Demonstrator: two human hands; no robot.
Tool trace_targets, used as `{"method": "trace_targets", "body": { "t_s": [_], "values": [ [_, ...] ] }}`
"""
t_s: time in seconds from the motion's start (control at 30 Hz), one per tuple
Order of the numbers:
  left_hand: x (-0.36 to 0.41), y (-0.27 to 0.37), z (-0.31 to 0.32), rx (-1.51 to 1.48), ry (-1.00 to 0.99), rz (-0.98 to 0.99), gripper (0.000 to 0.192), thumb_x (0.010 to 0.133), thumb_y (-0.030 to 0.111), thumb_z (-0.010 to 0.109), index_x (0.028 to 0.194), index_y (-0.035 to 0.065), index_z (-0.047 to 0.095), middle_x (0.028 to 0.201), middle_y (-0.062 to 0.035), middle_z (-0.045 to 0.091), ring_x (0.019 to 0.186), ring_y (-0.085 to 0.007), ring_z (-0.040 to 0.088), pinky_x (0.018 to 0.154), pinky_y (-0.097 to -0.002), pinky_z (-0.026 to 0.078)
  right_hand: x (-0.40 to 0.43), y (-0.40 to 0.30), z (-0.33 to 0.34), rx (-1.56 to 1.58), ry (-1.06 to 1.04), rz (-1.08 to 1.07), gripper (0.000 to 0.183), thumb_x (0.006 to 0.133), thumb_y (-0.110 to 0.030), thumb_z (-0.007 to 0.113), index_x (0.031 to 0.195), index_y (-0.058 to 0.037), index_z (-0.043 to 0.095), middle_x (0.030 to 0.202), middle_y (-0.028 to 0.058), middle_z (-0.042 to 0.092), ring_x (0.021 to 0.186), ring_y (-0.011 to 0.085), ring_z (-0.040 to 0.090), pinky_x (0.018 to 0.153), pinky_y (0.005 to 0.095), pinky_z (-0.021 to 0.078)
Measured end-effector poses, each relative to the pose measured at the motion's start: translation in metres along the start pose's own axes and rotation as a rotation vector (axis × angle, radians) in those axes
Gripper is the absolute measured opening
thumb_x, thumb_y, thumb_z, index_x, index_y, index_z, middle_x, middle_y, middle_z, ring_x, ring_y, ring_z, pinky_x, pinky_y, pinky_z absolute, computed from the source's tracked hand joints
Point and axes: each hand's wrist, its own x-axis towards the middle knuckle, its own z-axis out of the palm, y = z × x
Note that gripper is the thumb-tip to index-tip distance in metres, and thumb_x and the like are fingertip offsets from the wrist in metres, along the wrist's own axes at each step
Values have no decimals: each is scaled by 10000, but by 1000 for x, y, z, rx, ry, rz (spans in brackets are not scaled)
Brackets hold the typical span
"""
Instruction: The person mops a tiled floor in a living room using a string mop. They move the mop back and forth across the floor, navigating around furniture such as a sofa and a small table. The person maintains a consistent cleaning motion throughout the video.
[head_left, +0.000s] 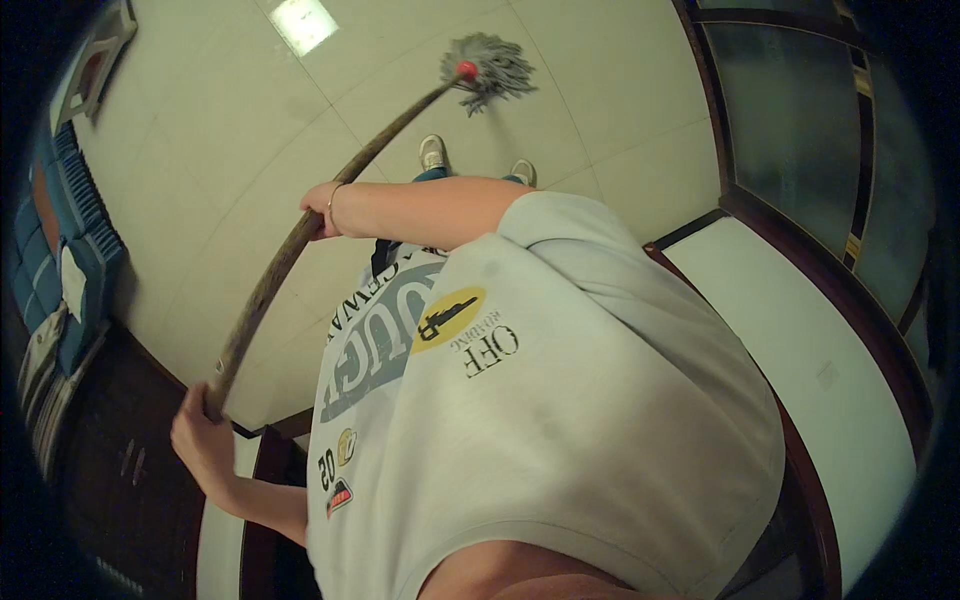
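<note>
A string mop with grey strands (499, 66) and a red socket (466, 71) rests on the pale tiled floor in front of my feet. Its long wooden handle (270, 281) slants from the mop head down to my left side. Around the handle's upper end, my left hand (204, 442) is closed. Farther down the pole, my right hand (322, 211) grips it, with that arm reaching across my body and a thin bracelet on the wrist. My light-coloured shoes (433, 154) stand a little behind the mop strands.
A blue cushioned sofa (71, 255) stands along the left, with a pale plastic stool-like item (97, 67) beyond it. Dark wooden furniture (135, 435) is at lower left. Dark-framed glass panels (780, 127) and a white wall section (817, 360) line the right.
</note>
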Motion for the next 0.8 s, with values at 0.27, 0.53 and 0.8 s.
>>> {"method": "trace_targets", "body": {
  "t_s": [0.27,0.53,0.8],
  "values": [
    [-10,75,70,95,214,-43,257,635,31,527,872,122,561,737,-102,587,668,-305,568,529,-391,435,6,-54,-6,187,-104,-443,55,709,-26,529,718,6,486,692,157,546,517,242,559,448,382,467],
    [62,137,67,256,512,367,188,714,80,526,898,123,527,682,-28,535,556,-223,549,461,-344,423,-1,-179,-62,494,-486,-617,91,701,14,530,694,7,439,628,134,487,526,252,523,499,369,482],
    [103,179,15,361,665,737,216,712,79,521,925,116,511,688,-10,544,567,-178,568,472,-318,443,-73,-231,-136,687,-561,-839,85,699,-34,517,656,18,465,607,143,505,587,278,527,624,383,472]
  ]
}}
